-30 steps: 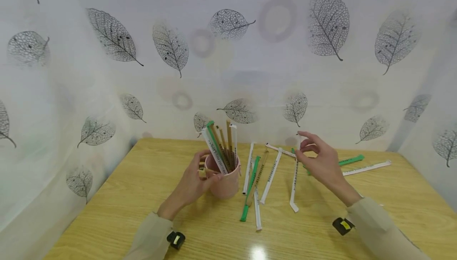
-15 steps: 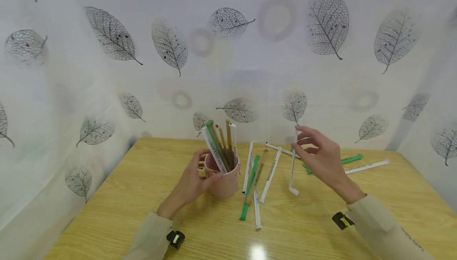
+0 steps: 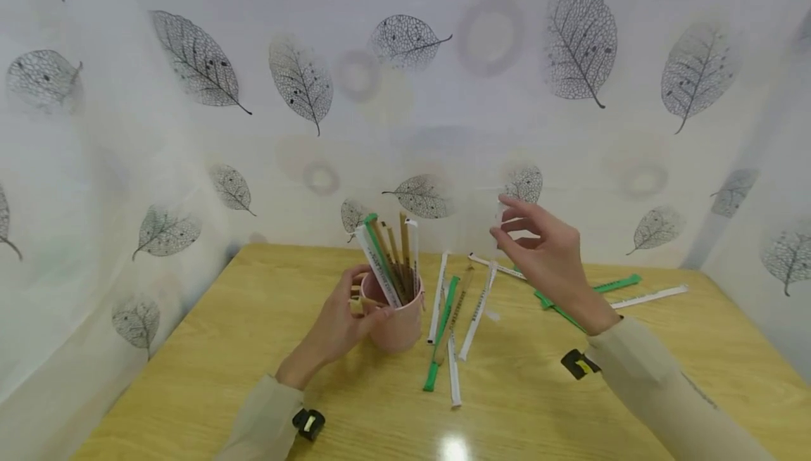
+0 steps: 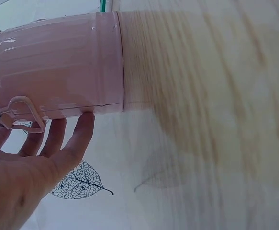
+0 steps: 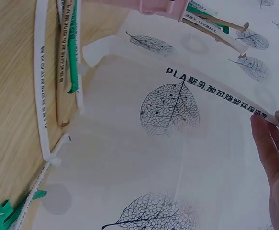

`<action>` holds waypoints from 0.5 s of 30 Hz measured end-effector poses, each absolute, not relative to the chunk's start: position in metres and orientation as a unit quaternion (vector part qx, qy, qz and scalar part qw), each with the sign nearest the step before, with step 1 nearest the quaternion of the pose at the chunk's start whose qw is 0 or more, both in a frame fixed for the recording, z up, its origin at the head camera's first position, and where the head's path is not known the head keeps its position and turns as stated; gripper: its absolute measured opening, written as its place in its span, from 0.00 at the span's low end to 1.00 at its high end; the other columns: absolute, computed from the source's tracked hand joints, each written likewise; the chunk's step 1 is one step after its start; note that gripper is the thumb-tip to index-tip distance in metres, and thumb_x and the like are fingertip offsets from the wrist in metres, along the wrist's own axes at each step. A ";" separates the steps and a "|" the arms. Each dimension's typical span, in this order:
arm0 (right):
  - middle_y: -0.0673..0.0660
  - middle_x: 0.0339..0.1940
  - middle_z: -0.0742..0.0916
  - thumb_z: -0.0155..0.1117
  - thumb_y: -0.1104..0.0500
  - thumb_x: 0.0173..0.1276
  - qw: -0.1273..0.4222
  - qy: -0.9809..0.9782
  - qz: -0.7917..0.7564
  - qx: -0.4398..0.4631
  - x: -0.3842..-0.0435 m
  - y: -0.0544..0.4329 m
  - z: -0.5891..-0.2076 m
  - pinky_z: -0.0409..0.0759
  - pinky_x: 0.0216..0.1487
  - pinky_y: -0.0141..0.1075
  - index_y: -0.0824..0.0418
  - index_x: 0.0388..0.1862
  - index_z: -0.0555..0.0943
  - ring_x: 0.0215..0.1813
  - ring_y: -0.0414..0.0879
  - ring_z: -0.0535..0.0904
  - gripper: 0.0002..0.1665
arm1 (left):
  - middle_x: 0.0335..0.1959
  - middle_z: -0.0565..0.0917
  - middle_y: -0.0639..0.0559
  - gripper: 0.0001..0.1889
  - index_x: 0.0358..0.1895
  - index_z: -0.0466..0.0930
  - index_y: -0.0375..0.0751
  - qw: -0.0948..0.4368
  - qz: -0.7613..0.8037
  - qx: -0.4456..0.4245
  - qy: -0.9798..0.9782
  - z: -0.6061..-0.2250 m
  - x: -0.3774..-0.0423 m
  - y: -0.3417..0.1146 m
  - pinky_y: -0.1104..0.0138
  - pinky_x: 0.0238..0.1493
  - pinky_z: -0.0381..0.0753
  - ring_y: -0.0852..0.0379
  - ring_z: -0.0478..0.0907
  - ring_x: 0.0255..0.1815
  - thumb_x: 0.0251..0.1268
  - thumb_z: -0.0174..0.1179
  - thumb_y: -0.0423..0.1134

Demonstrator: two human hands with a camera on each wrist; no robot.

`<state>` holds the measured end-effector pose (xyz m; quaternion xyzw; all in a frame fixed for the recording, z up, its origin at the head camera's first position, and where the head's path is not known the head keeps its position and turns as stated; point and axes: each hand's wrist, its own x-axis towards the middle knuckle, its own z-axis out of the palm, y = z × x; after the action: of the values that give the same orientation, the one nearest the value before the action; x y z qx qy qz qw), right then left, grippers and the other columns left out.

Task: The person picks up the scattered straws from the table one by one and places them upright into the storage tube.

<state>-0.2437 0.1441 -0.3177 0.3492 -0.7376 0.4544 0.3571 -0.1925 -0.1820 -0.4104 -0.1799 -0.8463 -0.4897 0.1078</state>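
A pink metal pail (image 3: 393, 333) with small side handles stands on the table, several white, green and brown paper-wrapped straws (image 3: 384, 274) leaning inside it. My left hand (image 3: 338, 324) holds it at the left, thumb near the front rim; in the left wrist view the fingers (image 4: 84, 132) lie along its side by a wire handle. Raised over the table to the right of the pail, my right hand (image 3: 545, 250) pinches the upper end of a white wrapped straw (image 5: 216, 88) between thumb and fingers. Dark printed characters run along its wrapper, and its lower end is bent.
Right of the pail lie loose wrapped straws: white (image 3: 478, 317), green (image 3: 451, 312) and brown (image 3: 457, 306), some crossing. More lie beyond the right forearm, among them a green one (image 3: 617, 283) and a white one (image 3: 652, 296). Behind the table hangs a leaf-print cloth (image 3: 431, 144).
My right hand has lifted the white straw off the table and carried it up and left, toward the pail. The left hand stays on the pail.
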 end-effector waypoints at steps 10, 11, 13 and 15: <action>0.65 0.39 0.88 0.72 0.76 0.60 0.347 -0.689 0.503 0.390 -0.244 0.111 -0.287 0.88 0.40 0.30 0.67 0.64 0.80 0.39 0.42 0.90 0.32 | 0.62 0.75 0.34 0.37 0.72 0.61 0.42 0.101 -0.488 -0.175 -0.849 -0.409 -0.193 -0.183 0.60 0.45 0.89 0.38 0.76 0.62 0.64 0.71 0.42; 0.66 0.40 0.88 0.72 0.76 0.60 0.344 -0.682 0.511 0.395 -0.244 0.107 -0.284 0.88 0.40 0.31 0.68 0.64 0.79 0.39 0.43 0.90 0.31 | 0.62 0.75 0.34 0.37 0.72 0.61 0.42 0.101 -0.488 -0.176 -0.849 -0.409 -0.193 -0.183 0.60 0.46 0.89 0.38 0.76 0.62 0.64 0.71 0.42; 0.67 0.40 0.87 0.71 0.76 0.60 0.340 -0.667 0.525 0.405 -0.243 0.101 -0.279 0.89 0.40 0.33 0.71 0.64 0.78 0.41 0.41 0.90 0.31 | 0.62 0.75 0.34 0.37 0.72 0.61 0.42 0.102 -0.487 -0.178 -0.849 -0.409 -0.194 -0.183 0.60 0.46 0.89 0.38 0.76 0.62 0.64 0.71 0.42; 0.67 0.40 0.87 0.71 0.78 0.59 0.342 -0.653 0.538 0.409 -0.242 0.094 -0.275 0.89 0.40 0.35 0.73 0.63 0.78 0.42 0.37 0.89 0.31 | 0.62 0.75 0.34 0.37 0.72 0.61 0.42 0.103 -0.487 -0.181 -0.848 -0.409 -0.194 -0.183 0.61 0.45 0.89 0.38 0.76 0.62 0.64 0.71 0.41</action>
<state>-0.2421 0.0944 -0.2748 0.4095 -0.6526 0.5380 0.3420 -0.1942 -0.1831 -0.4095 -0.1807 -0.8482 -0.4872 0.1028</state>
